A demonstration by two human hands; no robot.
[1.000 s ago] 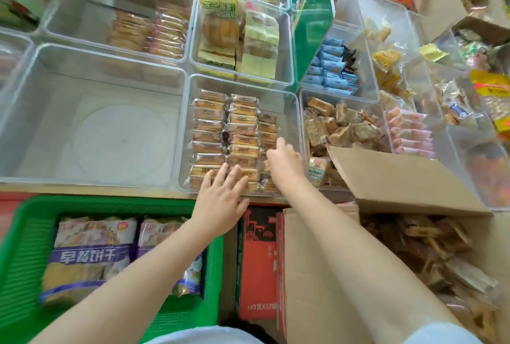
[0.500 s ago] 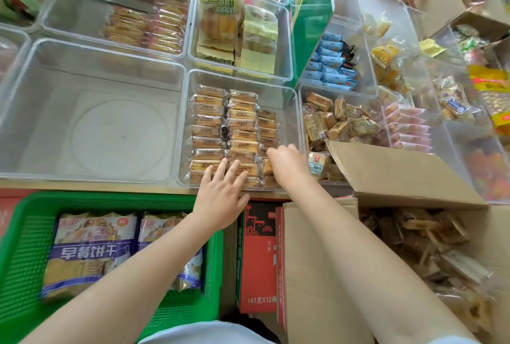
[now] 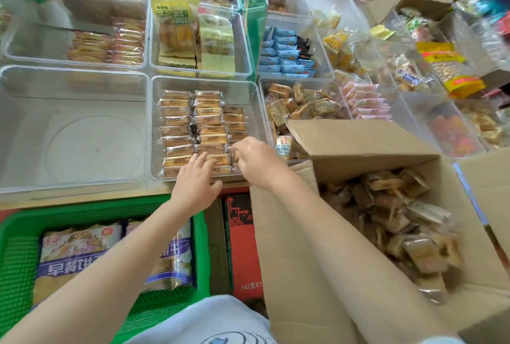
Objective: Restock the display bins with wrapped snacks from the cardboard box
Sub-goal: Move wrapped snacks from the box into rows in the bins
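A clear display bin point(image 3: 205, 83) holds rows of brown wrapped snacks point(image 3: 193, 123). My left hand point(image 3: 196, 182) lies flat with straight fingers on the front row, at the bin's near edge. My right hand point(image 3: 255, 160) is at the bin's front right corner, its fingers curled on a wrapped snack in the right-hand row. The open cardboard box point(image 3: 358, 148) stands at the right, with several loose wrapped snacks point(image 3: 400, 214) inside.
A large clear bin point(image 3: 24, 175) sits to the left with nothing in it. More clear bins of snacks stand behind and to the right point(image 3: 298, 106). A green basket point(image 3: 16, 247) with biscuit bags and a red carton point(image 3: 242, 241) sit below the shelf edge.
My right hand has drawn back toward the bin's front right corner and curled its fingers on a snack. My left hand stays on the front row.
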